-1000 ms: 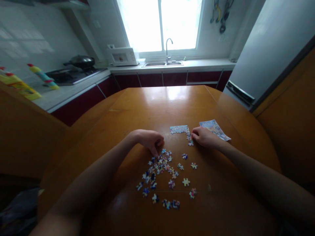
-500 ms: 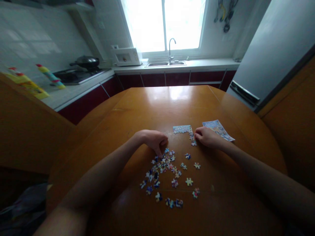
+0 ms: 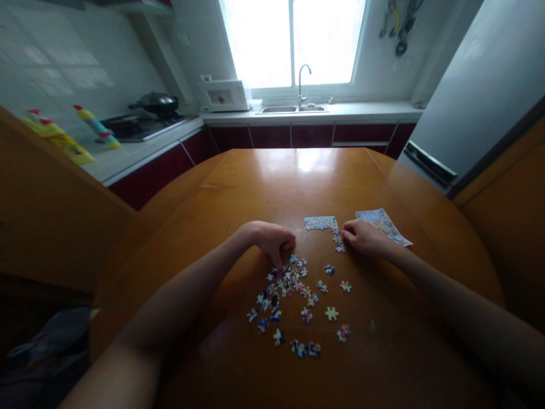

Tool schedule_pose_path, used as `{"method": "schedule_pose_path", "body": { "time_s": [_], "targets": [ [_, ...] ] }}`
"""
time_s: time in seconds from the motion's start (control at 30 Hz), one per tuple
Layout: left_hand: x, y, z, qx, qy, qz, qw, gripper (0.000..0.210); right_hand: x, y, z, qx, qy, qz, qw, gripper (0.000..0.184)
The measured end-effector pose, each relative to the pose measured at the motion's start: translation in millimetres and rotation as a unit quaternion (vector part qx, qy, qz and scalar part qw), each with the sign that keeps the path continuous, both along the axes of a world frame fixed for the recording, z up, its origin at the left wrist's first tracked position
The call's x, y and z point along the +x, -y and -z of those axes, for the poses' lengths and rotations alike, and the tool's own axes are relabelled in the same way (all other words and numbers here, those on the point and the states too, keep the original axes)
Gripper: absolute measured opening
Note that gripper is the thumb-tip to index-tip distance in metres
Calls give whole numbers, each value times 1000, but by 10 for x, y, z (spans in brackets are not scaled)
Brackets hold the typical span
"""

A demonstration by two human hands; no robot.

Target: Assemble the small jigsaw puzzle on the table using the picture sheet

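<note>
Loose jigsaw pieces [image 3: 292, 278] lie in a pile on the wooden table, at the middle front. At the pile's upper left edge is my left hand [image 3: 275, 238], one digit stretched down to the pieces and the other fingers curled apart from it. Nothing shows in its grip. Beyond the pile lies a joined section of jigsaw [image 3: 319, 222], shaped like a corner, with a strip running down its right side. My right hand [image 3: 360, 236] rests against or just beside that strip, its fingers curled closed; whatever they may hold is hidden. Partly behind this hand lies a picture sheet [image 3: 385, 224].
Several single pieces, among them a yellowish jigsaw piece [image 3: 331, 313], are spread right and front of the pile. The round-ended wooden table [image 3: 272, 176] reaches toward the sink counter [image 3: 361, 109]. A refrigerator [image 3: 464, 91] stands at right.
The view has shifted slightly, so everything sits a little further right. Both hands keep nearly the same places beside the pile and the joined section.
</note>
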State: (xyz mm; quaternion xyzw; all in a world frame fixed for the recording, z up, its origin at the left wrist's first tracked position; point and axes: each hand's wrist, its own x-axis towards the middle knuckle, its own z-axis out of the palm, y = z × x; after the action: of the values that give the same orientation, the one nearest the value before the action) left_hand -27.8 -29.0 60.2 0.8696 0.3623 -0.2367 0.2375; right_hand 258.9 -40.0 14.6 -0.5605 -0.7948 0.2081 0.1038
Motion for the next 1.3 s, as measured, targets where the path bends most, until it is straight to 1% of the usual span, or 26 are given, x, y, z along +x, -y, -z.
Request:
{"method": "schedule_pose_path", "body": {
  "time_s": [0.27,0.53,0.83,0.97,1.13,1.3],
  "targets": [
    [3,2,-46,-11,1,-1,1000,44,10,-6,18,1,-4,2,1000,20],
    [-58,-70,35,-32,30,12,999,40,11,-16,29,2,-2,2,1000,22],
    [-131,-164,74,-81,78,0,994,33,14,-12,22,0,-2,2,1000,21],
    [-141,-182,98,-81,87,4,993,32,15,-14,25,-1,-1,1,1000,21],
    [-131,-171,74,-79,80,5,994,31,10,-8,9,-3,1,1,1000,22],
    [-114,-154,31,-76,91,-7,993,18,7,-11,4,-4,2,1,1000,22]
  ]
}}
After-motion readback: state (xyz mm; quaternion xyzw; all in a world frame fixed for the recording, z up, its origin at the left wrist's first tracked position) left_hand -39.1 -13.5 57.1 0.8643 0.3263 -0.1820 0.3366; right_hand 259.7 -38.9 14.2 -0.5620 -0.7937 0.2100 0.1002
